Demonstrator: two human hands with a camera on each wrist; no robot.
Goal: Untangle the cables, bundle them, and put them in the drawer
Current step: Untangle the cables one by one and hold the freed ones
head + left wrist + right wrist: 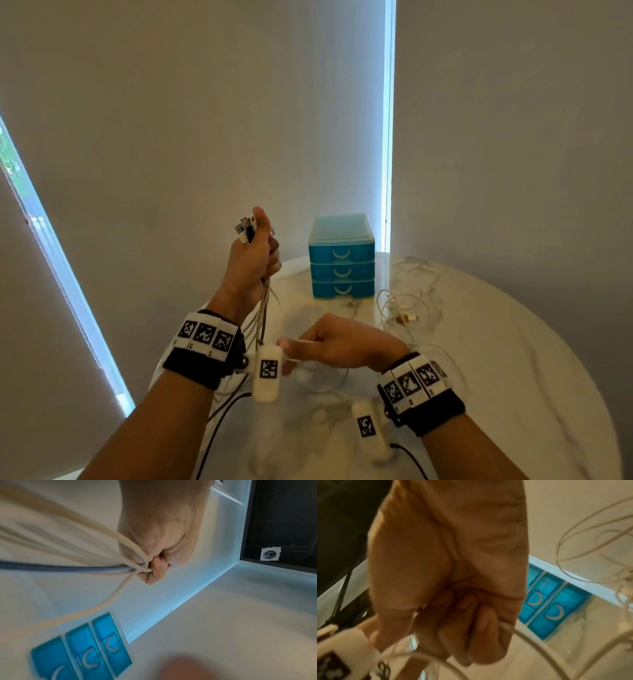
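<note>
Cables [262,310] hung lengthwise from the clenched left hand [252,260], plugs up, beside the drawer unit [340,257]. Right hand [337,342], below and nearer, gripped one strand, others trailing onto the table [513,342].

Surface [513,359]: glossy, veined marble-look top. Drawer unit [340,257]: smooth translucent blue plastic, pale handles. Cables [72,550]: smooth cream sheathing, one grey-blue; plug ends [245,228] white plastic with metal. Wrist bands [191,368]: black cloth, matt white printed blocks.
</note>
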